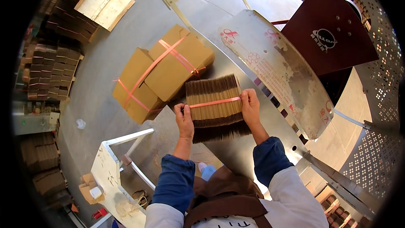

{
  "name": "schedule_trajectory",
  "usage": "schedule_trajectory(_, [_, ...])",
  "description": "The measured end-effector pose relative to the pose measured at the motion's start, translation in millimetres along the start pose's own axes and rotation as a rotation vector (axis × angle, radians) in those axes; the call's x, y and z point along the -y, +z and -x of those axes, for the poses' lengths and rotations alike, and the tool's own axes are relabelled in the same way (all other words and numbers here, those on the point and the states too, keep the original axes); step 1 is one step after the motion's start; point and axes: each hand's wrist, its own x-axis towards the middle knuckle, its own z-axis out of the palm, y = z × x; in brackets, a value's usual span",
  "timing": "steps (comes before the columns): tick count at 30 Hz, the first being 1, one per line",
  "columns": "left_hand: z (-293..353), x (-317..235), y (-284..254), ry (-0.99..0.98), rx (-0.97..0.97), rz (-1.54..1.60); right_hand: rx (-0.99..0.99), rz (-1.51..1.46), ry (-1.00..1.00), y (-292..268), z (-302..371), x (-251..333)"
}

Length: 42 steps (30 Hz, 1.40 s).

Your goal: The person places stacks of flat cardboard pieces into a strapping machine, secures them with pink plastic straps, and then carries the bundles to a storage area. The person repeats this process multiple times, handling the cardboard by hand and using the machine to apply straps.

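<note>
A bundle of flat folded brown cardboard pieces (212, 113) is in front of me, over the metal table (236, 154). The pieces stand packed side by side, and a pink strap (217, 102) runs across them. My left hand (184, 119) is closed on the bundle's left end, by the strap. At the right end, my right hand (250, 106) grips it with the thumb up by the strap's other side. The fingers behind and under the bundle are hidden. Beyond my left hand, two brown cardboard packs (168, 65) are tied with pink strapping.
A worn, pale machine panel (282, 70) and a dark red plate (329, 32) stand at the right. A white frame stand (110, 164) is at lower left, with a small open carton (89, 188). Cardboard stacks (55, 72) line the far left; a wooden crate (105, 4) sits behind.
</note>
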Motion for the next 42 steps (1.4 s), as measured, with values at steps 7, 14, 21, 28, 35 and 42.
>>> schedule_trajectory(7, [-0.4,5.8,0.3,0.010,0.010,-0.006,0.016,0.005,-0.088,0.6,-0.9,-2.0])
schedule_trajectory(14, [-0.6,13.1,-1.1,0.032,-0.017,-0.069,0.027,0.005,-0.093,0.8,1.2,2.5])
schedule_trajectory(21, [-4.4,12.4,-0.4,0.087,-0.040,-0.197,0.032,0.075,-0.093,-3.1,4.0,5.2])
schedule_trajectory(28, [-12.5,12.0,-12.5,0.083,0.024,-0.284,0.011,0.020,0.015,-16.9,2.3,6.8])
schedule_trajectory(35, [0.3,-8.3,-22.8,-0.114,0.124,-0.229,-0.277,-0.143,0.358,-87.2,48.1,-70.6])
schedule_trajectory(42, [39.9,31.1,-73.1,-0.611,0.032,-0.161,-0.210,0.351,0.495,-160.6,176.5,-130.4])
